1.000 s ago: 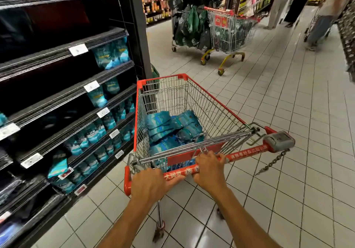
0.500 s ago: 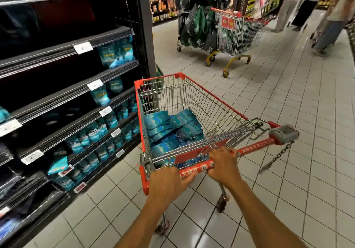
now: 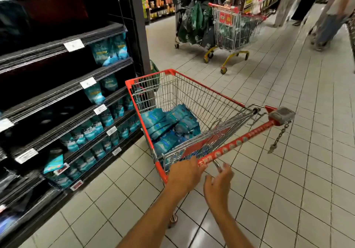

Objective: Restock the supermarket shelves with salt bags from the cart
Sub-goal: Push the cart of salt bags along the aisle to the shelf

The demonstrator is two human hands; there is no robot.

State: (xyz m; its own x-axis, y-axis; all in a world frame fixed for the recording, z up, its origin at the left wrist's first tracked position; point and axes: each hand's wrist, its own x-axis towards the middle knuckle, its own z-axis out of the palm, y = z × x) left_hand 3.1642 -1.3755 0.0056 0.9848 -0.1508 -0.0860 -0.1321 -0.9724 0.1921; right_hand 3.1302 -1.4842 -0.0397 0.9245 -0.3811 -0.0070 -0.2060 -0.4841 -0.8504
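A red wire cart (image 3: pixel 194 96) stands beside the dark shelves (image 3: pixel 63 94) on the left. Several teal salt bags (image 3: pixel 169 124) lie piled in its basket. More teal salt bags (image 3: pixel 107 50) stand on the shelf levels. My left hand (image 3: pixel 185 174) grips the left end of the cart's red handle (image 3: pixel 236 144). My right hand (image 3: pixel 219 182) hovers just below and behind the handle, off it, with its fingers spread and holding nothing.
A second cart (image 3: pixel 232 30) with yellow legs stands ahead beside a rack of green bags (image 3: pixel 194 17). People (image 3: pixel 334 13) walk at the far right. White tiled floor (image 3: pixel 297 171) stretches to the right of the cart.
My right hand has let go of the cart handle and pulled back, fingers spread. The cart has swung closer to the shelves. My left hand still grips the handle.
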